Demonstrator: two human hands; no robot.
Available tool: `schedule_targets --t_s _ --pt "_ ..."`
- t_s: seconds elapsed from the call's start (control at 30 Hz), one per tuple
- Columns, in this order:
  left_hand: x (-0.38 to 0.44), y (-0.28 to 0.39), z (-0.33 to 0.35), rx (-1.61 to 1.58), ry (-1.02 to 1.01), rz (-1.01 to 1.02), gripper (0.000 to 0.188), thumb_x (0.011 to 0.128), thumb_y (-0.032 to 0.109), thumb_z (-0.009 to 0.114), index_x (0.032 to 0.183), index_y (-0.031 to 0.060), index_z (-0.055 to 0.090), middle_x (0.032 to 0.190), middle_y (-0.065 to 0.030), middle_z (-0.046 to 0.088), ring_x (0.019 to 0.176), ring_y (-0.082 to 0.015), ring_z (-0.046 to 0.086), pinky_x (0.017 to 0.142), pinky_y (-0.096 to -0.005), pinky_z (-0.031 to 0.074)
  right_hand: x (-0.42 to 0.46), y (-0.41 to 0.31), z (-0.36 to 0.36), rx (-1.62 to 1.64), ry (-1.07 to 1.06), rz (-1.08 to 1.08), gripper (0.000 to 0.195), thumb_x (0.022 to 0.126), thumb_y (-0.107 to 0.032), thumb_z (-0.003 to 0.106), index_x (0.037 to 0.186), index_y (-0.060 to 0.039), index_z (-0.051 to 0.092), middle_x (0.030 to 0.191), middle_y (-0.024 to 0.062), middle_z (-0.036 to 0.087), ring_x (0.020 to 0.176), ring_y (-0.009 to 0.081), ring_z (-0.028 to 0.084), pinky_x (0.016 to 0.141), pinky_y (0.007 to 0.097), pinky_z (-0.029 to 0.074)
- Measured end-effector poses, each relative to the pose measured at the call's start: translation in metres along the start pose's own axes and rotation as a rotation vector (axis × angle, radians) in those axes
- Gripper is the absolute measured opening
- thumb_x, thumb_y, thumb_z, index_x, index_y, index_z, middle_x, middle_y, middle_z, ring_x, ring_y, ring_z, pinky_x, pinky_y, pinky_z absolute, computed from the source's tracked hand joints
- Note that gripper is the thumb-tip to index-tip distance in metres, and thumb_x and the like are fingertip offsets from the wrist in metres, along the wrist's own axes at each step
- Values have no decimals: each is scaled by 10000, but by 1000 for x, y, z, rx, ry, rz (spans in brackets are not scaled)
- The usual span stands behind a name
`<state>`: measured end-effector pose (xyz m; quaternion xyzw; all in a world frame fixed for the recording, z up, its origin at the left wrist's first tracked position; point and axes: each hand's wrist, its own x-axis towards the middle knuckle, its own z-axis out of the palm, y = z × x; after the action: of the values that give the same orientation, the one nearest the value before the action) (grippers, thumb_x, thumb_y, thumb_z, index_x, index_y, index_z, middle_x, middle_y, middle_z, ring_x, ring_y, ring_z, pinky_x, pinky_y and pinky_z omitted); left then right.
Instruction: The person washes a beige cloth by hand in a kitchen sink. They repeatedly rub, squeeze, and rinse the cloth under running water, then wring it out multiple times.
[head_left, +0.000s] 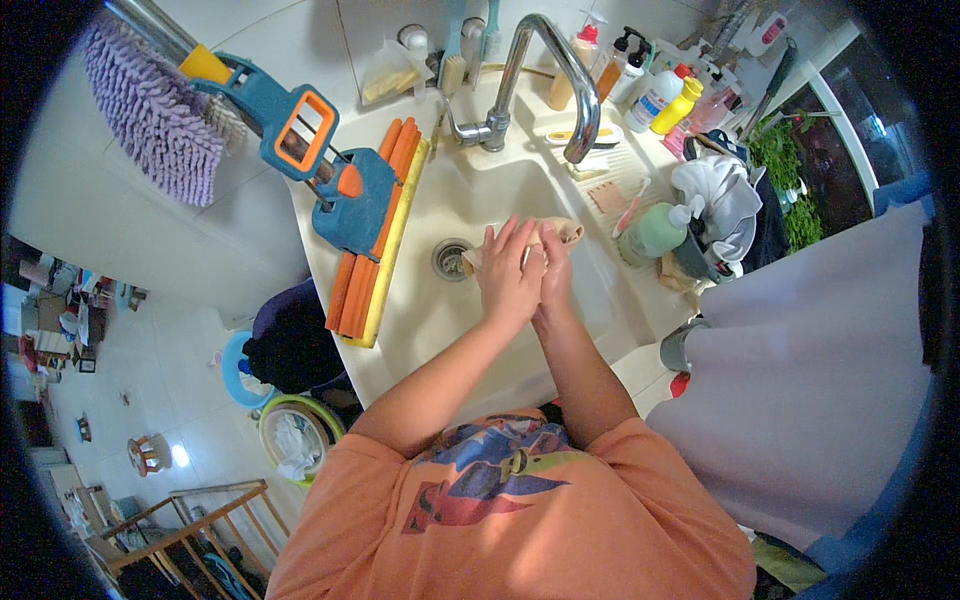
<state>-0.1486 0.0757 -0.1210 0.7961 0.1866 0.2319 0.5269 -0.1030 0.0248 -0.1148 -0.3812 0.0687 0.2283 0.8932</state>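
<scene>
Over the basin of a white sink (435, 330), my left hand (506, 274) and my right hand (555, 266) press together around a beige cloth (564, 231). One end of the cloth sticks out past my right fingers, and a small flap shows beside my left hand. The palms and the middle of the cloth are hidden. Just left of my left hand lies the metal drain (451, 259). Beyond the hands rises a chrome gooseneck faucet (525, 45); I cannot see water running from it.
A sponge mop head (375, 247) rests along the sink's left edge. On the ribbed right ledge sit a brush (585, 135), a toothbrush (631, 208) and a green pump bottle (654, 234). Several bottles (654, 101) line the back corner. A pale curtain (802, 360) hangs at right.
</scene>
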Motion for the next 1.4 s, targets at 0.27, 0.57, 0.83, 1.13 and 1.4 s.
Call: schedule_targets --t_s 0.27,0.57,0.83,1.13,1.4 --pt "38 -32 -8 -467 -239 -298 408 935 269 476 1245 4 493 1140 -128 587 1015 -187 568 911 -295 419 14 -3 -8 -6 -136 252 233 905 -324 539 936 -97 579 815 57 631 713 176 630 635 308 528" --pt "4 -19 6 -178 7 -45 421 899 152 399 1305 44 432 1262 -201 472 1177 -345 447 1008 -395 342 26 -4 -16 13 -167 299 212 878 -274 562 964 -81 567 847 82 631 747 195 624 692 327 522" --pt "29 -39 10 -262 47 -226 402 930 195 401 1312 74 439 1239 -208 502 1149 -344 481 973 -372 382 6 16 -3 -268 -206 -70 408 814 -142 636 1164 -16 467 1015 76 589 813 183 619 674 306 511" --pt "77 -39 -28 291 -563 -220 441 949 335 336 1193 19 521 1160 -235 557 1059 -397 533 909 -434 414 67 10 -44 -163 75 243 270 829 -177 565 1054 -33 524 859 97 605 748 234 614 655 359 525" --pt "204 -45 -58 1132 -59 372 236 782 150 564 1000 81 623 1079 -63 557 1021 -235 522 794 -375 455 57 -16 -21 -105 157 373 322 808 -204 606 1075 -60 500 831 76 585 709 228 603 595 381 522"
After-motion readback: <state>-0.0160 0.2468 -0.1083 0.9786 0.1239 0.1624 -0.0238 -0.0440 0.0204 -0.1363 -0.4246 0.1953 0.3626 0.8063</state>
